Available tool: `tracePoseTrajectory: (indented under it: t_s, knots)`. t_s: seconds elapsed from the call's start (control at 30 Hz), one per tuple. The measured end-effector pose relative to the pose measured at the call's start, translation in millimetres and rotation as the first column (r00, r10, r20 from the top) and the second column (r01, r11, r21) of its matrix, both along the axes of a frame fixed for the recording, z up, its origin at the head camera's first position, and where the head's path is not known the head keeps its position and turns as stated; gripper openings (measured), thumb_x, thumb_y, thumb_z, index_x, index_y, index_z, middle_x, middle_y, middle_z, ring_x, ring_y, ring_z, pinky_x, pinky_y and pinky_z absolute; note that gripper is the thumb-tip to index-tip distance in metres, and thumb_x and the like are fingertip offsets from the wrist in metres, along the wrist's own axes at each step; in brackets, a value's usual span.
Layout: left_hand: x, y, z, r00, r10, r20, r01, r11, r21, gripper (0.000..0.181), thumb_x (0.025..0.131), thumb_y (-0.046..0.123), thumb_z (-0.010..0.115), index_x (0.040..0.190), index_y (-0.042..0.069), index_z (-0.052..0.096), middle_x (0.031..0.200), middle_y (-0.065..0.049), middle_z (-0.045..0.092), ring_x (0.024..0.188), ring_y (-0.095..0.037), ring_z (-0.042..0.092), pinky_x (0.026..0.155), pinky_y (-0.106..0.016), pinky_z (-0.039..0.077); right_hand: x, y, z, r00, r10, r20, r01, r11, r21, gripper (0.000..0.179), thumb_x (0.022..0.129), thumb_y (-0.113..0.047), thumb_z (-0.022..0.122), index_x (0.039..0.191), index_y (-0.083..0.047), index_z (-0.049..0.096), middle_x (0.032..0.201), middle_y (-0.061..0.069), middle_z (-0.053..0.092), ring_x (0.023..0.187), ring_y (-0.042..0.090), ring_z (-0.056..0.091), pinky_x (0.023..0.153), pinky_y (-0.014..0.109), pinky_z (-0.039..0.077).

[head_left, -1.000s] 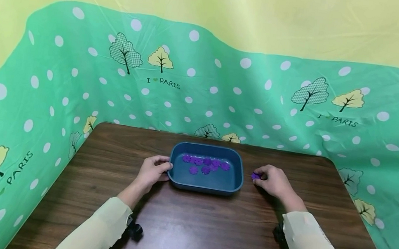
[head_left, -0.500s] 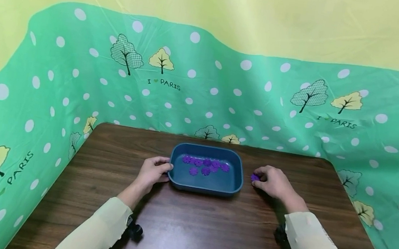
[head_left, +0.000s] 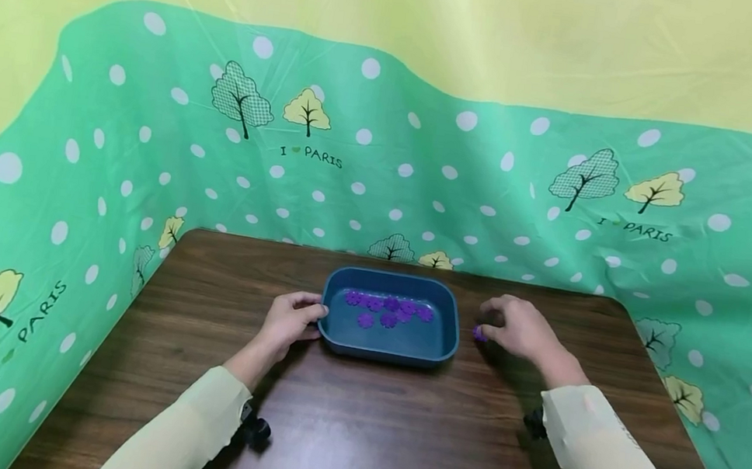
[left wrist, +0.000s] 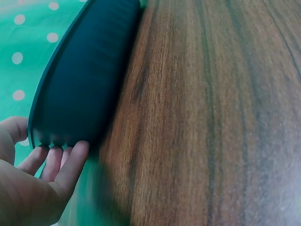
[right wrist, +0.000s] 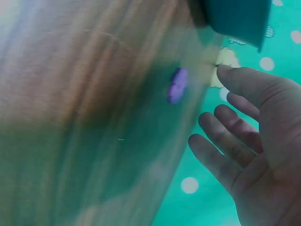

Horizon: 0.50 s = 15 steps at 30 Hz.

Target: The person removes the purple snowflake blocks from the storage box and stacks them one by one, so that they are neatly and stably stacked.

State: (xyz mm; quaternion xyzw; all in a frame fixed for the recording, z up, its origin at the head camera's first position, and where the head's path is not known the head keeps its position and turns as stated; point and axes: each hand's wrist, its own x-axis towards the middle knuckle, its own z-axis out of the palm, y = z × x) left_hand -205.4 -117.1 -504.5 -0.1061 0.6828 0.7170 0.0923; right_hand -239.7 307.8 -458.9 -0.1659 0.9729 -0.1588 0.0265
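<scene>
A dark blue rectangular tray stands on the table, with several purple flower-shaped pieces lying in its back half. My left hand grips the tray's left end. In the left wrist view the thumb is at the rim and the fingertips touch the outer wall. To the right of the tray, one purple flower-shaped piece lies on the tabletop, partly hidden by my right hand in the head view. The right wrist view shows that piece apart from the hand, whose fingers are spread and hold nothing.
The brown wood-grain table ends against a green and yellow printed cloth hanging behind and at both sides. A small black device sits at the left wrist, and another at the right wrist.
My right hand has let go of the purple flower-shaped piece and lifted slightly off it; the piece stays on the table. My left hand and the tray have kept their places.
</scene>
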Motion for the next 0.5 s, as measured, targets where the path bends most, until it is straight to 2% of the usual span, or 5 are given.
tracePoseTrajectory:
  t_s: [0.13,0.37,0.5]
  knots:
    - [0.2,0.7,0.8,1.0,0.0,-0.001,0.0,1.0,-0.002,0.042,0.09,0.008,0.072,0.13,-0.004,0.066,0.107,-0.013,0.068,0.093,-0.025,0.07,0.078,-0.042,0.065,-2.5,-7,12.0,1.0,0.005,-0.017,-0.005,1.0,-0.017,0.036,0.089,-0.021,0.08,0.118,-0.001,0.073,0.113,0.016,0.072,0.102,0.033,0.068,0.087,0.055,0.058]
    - [-0.7,0.5,-0.2,1.0,-0.009,-0.006,0.009,1.0,-0.006,0.044,0.092,0.009,0.072,0.132,-0.005,0.064,0.107,-0.011,0.067,0.091,-0.022,0.069,0.08,-0.044,0.065,-5.2,-24,31.3,0.998,0.06,-0.026,-0.062,0.996,-0.064,0.034,0.09,-0.02,0.079,0.119,-0.002,0.073,0.114,0.014,0.073,0.102,0.032,0.07,0.087,0.053,0.059]
    - [1.5,1.3,7.3,1.0,-0.024,0.001,0.024,1.0,-0.012,0.045,0.093,0.007,0.07,0.134,-0.007,0.061,0.106,-0.01,0.066,0.097,-0.028,0.068,0.086,-0.05,0.063,-6.4,-35,39.5,0.996,0.084,-0.026,-0.085,0.994,-0.073,0.034,0.091,-0.019,0.079,0.12,-0.003,0.073,0.115,0.015,0.072,0.102,0.031,0.07,0.087,0.051,0.06]
